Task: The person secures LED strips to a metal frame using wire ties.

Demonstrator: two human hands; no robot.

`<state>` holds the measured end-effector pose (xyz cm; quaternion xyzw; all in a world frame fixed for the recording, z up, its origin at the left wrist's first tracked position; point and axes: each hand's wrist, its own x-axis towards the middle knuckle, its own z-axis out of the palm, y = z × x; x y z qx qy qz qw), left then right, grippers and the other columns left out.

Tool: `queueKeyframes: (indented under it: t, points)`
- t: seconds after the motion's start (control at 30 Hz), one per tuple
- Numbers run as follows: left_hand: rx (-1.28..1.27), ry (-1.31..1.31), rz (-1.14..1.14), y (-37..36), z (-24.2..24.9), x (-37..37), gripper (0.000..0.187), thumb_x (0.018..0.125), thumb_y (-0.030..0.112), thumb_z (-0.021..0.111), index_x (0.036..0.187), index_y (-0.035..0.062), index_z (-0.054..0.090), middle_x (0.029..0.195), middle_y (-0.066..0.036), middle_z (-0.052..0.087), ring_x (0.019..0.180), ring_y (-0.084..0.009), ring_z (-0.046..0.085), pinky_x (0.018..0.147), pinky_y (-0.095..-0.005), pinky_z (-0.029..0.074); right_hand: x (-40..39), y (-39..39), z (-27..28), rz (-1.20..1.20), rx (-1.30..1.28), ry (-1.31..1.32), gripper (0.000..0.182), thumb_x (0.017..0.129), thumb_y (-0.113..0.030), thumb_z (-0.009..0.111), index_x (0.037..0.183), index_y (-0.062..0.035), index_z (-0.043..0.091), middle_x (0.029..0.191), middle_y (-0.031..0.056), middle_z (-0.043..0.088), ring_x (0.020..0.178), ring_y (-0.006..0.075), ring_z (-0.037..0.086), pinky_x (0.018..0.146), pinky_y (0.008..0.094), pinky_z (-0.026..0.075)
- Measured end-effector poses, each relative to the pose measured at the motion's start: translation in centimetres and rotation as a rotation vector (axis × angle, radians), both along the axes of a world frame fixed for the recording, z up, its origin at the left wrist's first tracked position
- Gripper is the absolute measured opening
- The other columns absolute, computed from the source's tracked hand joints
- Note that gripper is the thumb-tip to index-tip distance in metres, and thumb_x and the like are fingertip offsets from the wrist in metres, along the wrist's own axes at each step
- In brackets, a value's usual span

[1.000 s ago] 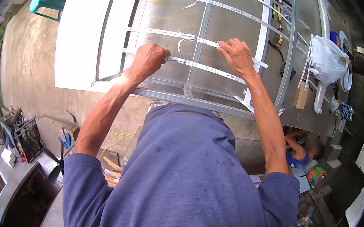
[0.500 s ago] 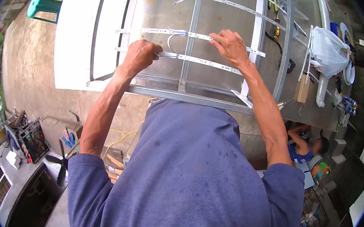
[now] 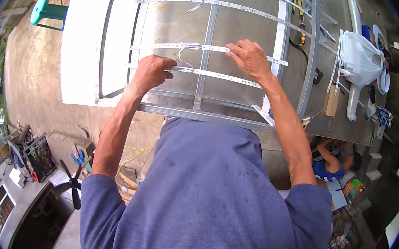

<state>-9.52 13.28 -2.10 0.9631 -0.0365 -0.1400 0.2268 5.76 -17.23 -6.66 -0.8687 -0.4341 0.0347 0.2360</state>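
Several white LED strips lie across a metal frame (image 3: 210,28). My left hand (image 3: 152,75) is closed around the nearest LED strip (image 3: 228,78), with the index finger and thumb at its upper and lower edges. My right hand (image 3: 249,59) pinches the second LED strip (image 3: 212,48) near its right part. A thin wire (image 3: 181,54) loops between these two strips, close to my left fingers. Farther off, another LED strip (image 3: 255,11) spans the frame, with a loose wire (image 3: 200,3) curling over it.
To the right are a white plastic bag (image 3: 361,56), yellow-handled tools (image 3: 302,35) and a wooden block (image 3: 332,102). A green stool (image 3: 48,10) stands at the left. A person (image 3: 334,163) sits low at the right; a black fan (image 3: 72,185) is lower left.
The frame and strips sit slightly lower in view. My left thumb and index finger are a little farther apart. My right hand stays at the second strip.
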Motion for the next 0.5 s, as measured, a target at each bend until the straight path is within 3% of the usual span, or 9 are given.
queueKeyframes:
  t: [0.1, 0.13, 0.27, 0.4, 0.5]
  points:
    - [-0.114, -0.072, 0.062, 0.0, 0.6, -0.3, 0.041, 0.074, 0.022, 0.086, 0.111, 0.0084, 0.077, 0.097, -0.012, 0.077, 0.081, -0.0298, 0.074, 0.074, -0.0398, 0.058, 0.0, 0.2, 0.2, -0.012, -0.007, -0.009, 0.022, 0.096, -0.035, 0.067, 0.105, -0.0159, 0.074, 0.079, 0.0034, 0.060, 0.079, 0.0227, 0.061, 0.074, 0.0391, 0.046]
    - [-0.121, -0.069, 0.091, -0.1, 0.9, -0.3, 0.038, 0.080, 0.028, 0.083, 0.110, 0.0054, 0.077, 0.096, -0.014, 0.077, 0.084, -0.0312, 0.074, 0.075, -0.0404, 0.057, -0.1, 0.2, 0.3, -0.026, -0.015, 0.004, 0.022, 0.096, -0.035, 0.067, 0.104, -0.0158, 0.073, 0.078, 0.0037, 0.060, 0.078, 0.0231, 0.061, 0.074, 0.0391, 0.046]
    - [-0.003, -0.191, 0.098, -1.0, 0.7, 0.6, 0.027, 0.090, 0.024, 0.073, 0.108, 0.0048, 0.074, 0.093, -0.014, 0.075, 0.090, -0.0326, 0.071, 0.077, -0.0423, 0.056, -0.2, 0.3, 0.6, -0.031, -0.013, 0.035, 0.022, 0.097, -0.034, 0.065, 0.104, -0.0151, 0.073, 0.078, 0.0050, 0.060, 0.077, 0.0250, 0.061, 0.072, 0.0407, 0.047]
    - [-0.063, -0.341, 0.036, -3.0, 0.5, 1.8, 0.030, 0.090, 0.019, 0.074, 0.114, 0.0031, 0.066, 0.093, -0.014, 0.073, 0.093, -0.0322, 0.069, 0.078, -0.0427, 0.055, -0.2, 0.3, 0.7, -0.025, -0.026, 0.042, 0.021, 0.098, -0.033, 0.063, 0.105, -0.0146, 0.073, 0.078, 0.0056, 0.060, 0.077, 0.0260, 0.062, 0.071, 0.0416, 0.049]
    - [-0.035, -0.210, 0.126, -5.2, 1.4, 2.2, 0.038, 0.087, 0.023, 0.078, 0.113, 0.0015, 0.060, 0.092, -0.017, 0.073, 0.089, -0.0322, 0.068, 0.076, -0.0422, 0.055, -0.2, 0.2, 0.9, -0.022, -0.017, 0.064, 0.021, 0.098, -0.033, 0.064, 0.104, -0.0149, 0.073, 0.078, 0.0058, 0.060, 0.077, 0.0261, 0.062, 0.071, 0.0414, 0.049]
